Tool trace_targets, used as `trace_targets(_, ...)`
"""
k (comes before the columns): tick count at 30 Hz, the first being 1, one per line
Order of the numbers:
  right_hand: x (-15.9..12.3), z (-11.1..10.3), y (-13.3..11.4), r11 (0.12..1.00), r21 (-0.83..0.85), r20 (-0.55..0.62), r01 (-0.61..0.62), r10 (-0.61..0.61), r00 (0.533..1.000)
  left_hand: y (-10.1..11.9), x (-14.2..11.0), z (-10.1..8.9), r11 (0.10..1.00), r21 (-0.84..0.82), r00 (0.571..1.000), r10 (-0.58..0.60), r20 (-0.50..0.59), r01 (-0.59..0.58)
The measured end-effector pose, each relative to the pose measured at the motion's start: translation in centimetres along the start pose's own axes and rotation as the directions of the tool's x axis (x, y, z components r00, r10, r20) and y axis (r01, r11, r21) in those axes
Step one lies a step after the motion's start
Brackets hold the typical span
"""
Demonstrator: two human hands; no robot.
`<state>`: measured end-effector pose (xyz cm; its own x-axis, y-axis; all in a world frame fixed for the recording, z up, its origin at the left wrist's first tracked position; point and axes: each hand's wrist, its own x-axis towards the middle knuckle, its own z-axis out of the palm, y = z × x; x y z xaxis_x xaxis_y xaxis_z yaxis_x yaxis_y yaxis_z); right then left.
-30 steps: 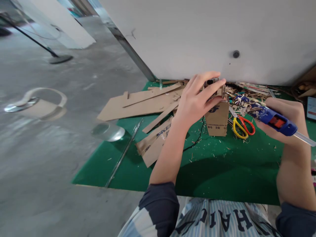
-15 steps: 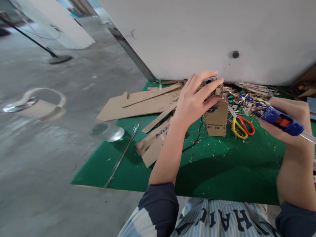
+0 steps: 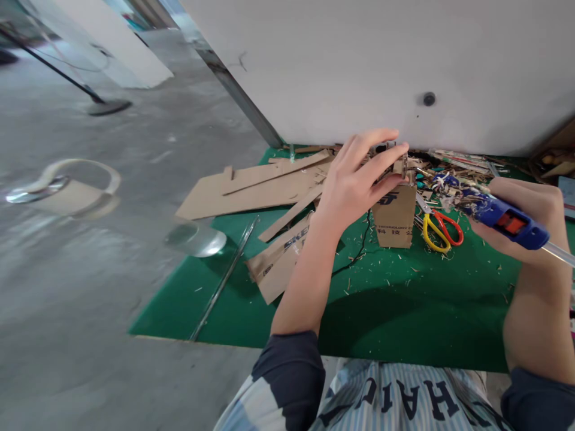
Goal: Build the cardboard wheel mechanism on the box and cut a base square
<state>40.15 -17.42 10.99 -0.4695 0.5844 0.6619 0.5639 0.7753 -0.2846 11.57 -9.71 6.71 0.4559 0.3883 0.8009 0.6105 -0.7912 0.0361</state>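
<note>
My left hand [image 3: 350,185] reaches over a small upright cardboard box [image 3: 395,222]. Its thumb and fingers are closed around a small brownish piece [image 3: 406,170] at the top of the box; the fingers hide most of that piece, so I cannot make out its kind. In my right hand [image 3: 534,197] is a blue hot glue gun [image 3: 507,215], smeared with dried glue and scraps, a clear glue stick [image 3: 559,251] poking out of its rear. The gun's nozzle points left, close to the piece. Scissors [image 3: 438,230] with yellow and red handles lie beside the box.
Cut cardboard strips [image 3: 265,182] cover the left of the green table [image 3: 404,317]. Clear rods [image 3: 224,278] and a transparent roll [image 3: 196,238] lie near its left edge. Scraps [image 3: 462,158] pile along the white wall [image 3: 359,66]. A black cord [image 3: 359,260] runs by the box.
The glue gun and my right hand have shifted very slightly left. The piece and my left fingertips have moved a tiny bit right. Everything else looks the same.
</note>
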Motion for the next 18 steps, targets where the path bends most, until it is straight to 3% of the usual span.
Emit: trace_targets(18,-0.08,-0.1,-0.01,1.0,-0.021,0.033,0.007,-0.006,0.999,0.31,0.02,0.01,1.0,0.0,1.0,0.028,-0.001,-0.028)
